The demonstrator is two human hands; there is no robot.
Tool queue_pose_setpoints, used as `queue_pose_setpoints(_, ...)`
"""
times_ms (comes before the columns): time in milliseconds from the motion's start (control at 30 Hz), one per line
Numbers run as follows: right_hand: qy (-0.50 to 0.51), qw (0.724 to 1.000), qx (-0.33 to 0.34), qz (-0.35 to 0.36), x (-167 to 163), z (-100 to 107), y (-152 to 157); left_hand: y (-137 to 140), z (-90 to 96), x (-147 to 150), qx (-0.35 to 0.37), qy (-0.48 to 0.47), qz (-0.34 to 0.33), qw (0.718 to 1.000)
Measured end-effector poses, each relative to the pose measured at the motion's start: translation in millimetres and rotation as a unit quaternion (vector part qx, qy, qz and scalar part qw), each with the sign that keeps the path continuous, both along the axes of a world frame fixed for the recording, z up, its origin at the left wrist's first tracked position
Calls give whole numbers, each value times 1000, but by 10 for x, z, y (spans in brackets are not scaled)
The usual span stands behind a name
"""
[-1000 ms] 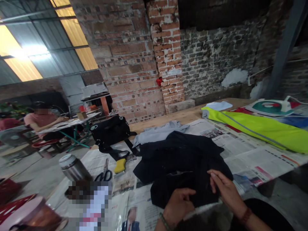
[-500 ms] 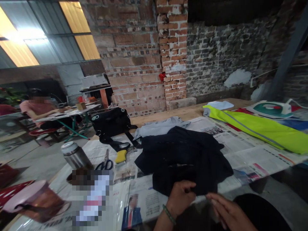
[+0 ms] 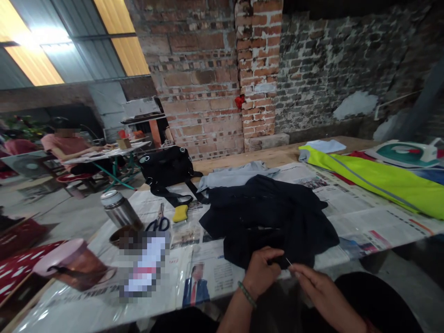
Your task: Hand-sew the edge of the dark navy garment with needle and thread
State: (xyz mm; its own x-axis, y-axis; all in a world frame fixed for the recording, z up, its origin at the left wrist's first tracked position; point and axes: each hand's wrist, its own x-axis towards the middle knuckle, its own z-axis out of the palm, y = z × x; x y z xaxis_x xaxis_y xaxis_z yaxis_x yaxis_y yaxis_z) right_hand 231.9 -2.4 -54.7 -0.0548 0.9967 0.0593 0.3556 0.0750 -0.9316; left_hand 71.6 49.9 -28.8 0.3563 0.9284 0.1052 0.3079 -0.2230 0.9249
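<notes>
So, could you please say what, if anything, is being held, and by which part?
The right grip pinches a thin, pale, needle-like object by its lower end; whether the left grip holds the dark navy cloth is unclear.

Just behind the bare left hand (image 3: 262, 273), a bracelet (image 3: 247, 295) of small, round green beads is worn, while behind the bare right hand (image 3: 315, 285) a dark reddish band (image 3: 370, 325) is partly shown, and the lap is covered by plain black clothing (image 3: 378, 300).
</notes>
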Motion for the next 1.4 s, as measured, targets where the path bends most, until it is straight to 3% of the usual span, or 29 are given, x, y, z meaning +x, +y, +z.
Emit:
queue_pose_setpoints(433,-21,999,25,11,-38,0,41,-30,21,-10,53,18,-25,998)
queue_pose_setpoints(733,17,1000,5,22,-119,-41,110,-75,-48,45,115,9,38,993)
queue_pose_setpoints(1000,26,998,-54,34,-170,-86,162,-100,-97,16,73,8,76,994)
queue_pose_setpoints(1133,28,999,-38,2,-224,-46,190,-133,-112,11,85,2,53,995)
queue_pose_setpoints(1267,25,999,-27,-6,-242,-13,218,-87,-97,-19,30,-40,80,996)
queue_pose_setpoints(1400,-17,998,54,-20,-170,23,272,0,-68,-54,-15,-64,80,995)
